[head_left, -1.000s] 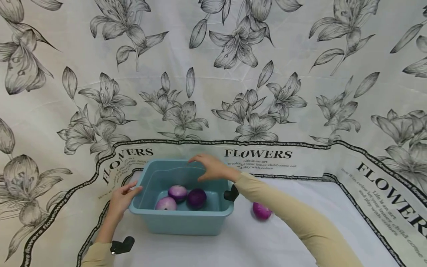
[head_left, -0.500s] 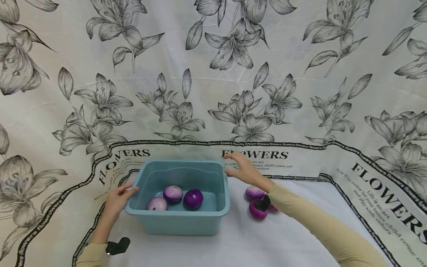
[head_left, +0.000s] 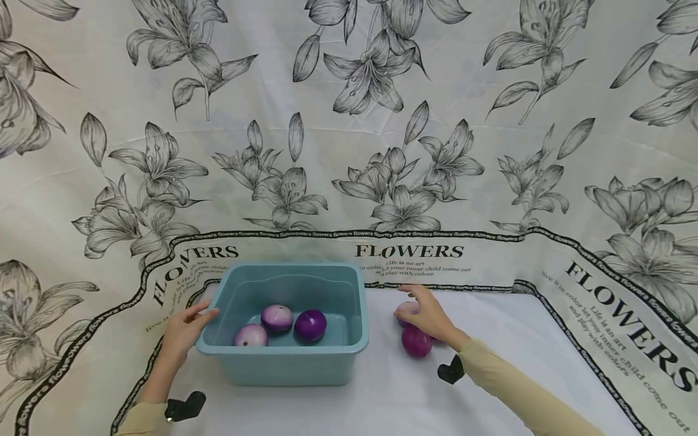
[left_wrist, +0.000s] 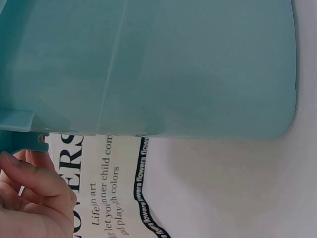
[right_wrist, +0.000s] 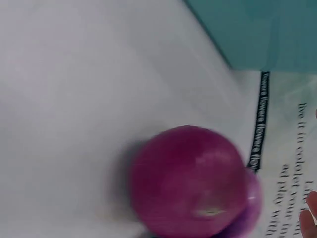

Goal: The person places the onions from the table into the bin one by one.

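My left hand (head_left: 182,333) holds the left rim of a blue plastic basin (head_left: 294,369); in the left wrist view its thumb and fingers (left_wrist: 37,176) pinch the rim's edge. Inside the basin lie a pale purple onion (head_left: 251,336), a second pale onion (head_left: 277,318) and a dark purple onion (head_left: 310,326). My right hand (head_left: 433,315) hovers with spread, slightly bent fingers over a group of onions right of the basin. Of these, a magenta onion (head_left: 417,342) lies in front, a paler onion (head_left: 406,310) behind, and another is mostly hidden by the hand.
A white cloth (head_left: 382,399) covers the table. Floral cloth (head_left: 403,151) hangs as a wall at the back and both sides, close behind the basin. The basin's raised sides stand between the two groups of onions.
My right hand has moved from above the basin, rightward and down, to the onions on the table. The left hand stays at the rim. The head view has shifted slightly.
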Demonstrator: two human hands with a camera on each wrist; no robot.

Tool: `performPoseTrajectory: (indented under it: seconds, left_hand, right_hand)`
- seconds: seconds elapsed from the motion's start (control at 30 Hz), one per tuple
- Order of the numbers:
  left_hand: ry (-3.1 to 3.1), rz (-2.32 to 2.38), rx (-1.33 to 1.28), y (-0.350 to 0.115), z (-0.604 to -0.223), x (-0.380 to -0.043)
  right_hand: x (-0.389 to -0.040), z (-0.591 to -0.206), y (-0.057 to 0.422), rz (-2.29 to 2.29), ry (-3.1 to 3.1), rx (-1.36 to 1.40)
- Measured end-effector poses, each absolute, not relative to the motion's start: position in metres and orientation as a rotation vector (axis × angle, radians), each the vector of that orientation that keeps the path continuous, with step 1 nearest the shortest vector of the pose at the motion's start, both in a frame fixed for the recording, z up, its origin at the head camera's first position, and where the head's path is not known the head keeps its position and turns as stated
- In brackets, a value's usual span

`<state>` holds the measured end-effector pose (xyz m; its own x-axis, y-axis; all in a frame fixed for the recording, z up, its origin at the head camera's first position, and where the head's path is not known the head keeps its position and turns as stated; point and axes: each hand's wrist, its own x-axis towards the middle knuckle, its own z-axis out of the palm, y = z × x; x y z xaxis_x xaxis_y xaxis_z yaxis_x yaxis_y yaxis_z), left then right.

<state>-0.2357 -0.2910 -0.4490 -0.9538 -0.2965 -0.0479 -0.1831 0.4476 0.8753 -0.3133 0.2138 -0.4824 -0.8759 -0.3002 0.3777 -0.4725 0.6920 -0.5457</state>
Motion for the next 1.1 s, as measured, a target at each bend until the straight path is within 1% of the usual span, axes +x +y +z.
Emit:
performPoseTrajectory:
  seconds: [0.2, 0.43, 0.83, 1.1]
  left_hand:
    - [-2.568, -1.546, 0.429, -0.291, -0.449, -0.235]
    - [-2.579, -1.535, 0.428, -0.292, -0.450, -0.236]
    - [-2.613, -1.516, 0.400, -0.299, -0.448, -0.236]
    - [-2.624, -1.558, 0.400, -0.297, -0.448, -0.236]
  right_hand:
    - [-0.301, -0.515, 0.226, 0.931, -2.615, 0.577]
    - [-0.290, -0.534, 0.235, 0.854, -2.532, 0.555]
    - [-0.285, -0.548, 0.239, 0.679, -2.569, 0.564]
    - [-0.284, -0.550, 0.236, 0.681, -2.623, 0.599]
